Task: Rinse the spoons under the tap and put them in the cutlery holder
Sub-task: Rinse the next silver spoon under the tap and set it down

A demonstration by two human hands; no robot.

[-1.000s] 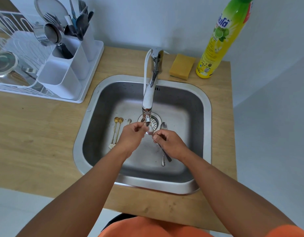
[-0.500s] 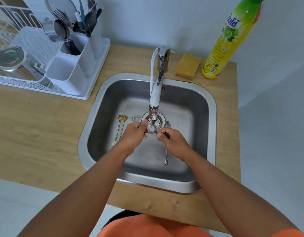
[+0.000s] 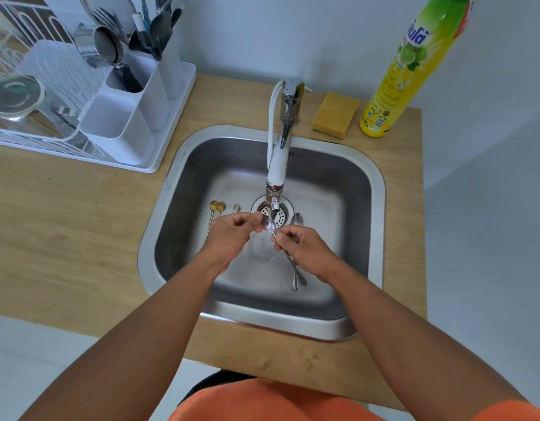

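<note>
Both hands over the sink (image 3: 376,189), under the tap (image 3: 276,168) outlet. Right hand (image 3: 305,250): grip clamped on the handle of a silver spoon (image 3: 268,225), fingers curled round it. Spoon bowl sits directly below the tap nozzle, in the water stream; handle runs down and right through the hand, its end sticking out past the wrist. Left hand (image 3: 232,235): grip pinched together on the spoon bowl, thumb and fingertips touching it.

On the sink floor: two gold spoons (image 3: 216,208) side by side left of the drain, partly hidden by the left hand; a small silver spoon (image 3: 237,208) just beside them; a second silver spoon (image 3: 296,221) right of the drain, its handle passing under the right hand.

Cutlery holder (image 3: 126,117), white, several compartments, stands in the dish rack (image 3: 34,86) at the far left of the table (image 3: 65,238); it carries forks, spoons and a ladle.

Behind the sink: yellow sponge (image 3: 335,115), and a yellow-green detergent bottle (image 3: 405,74) just beside it
</note>
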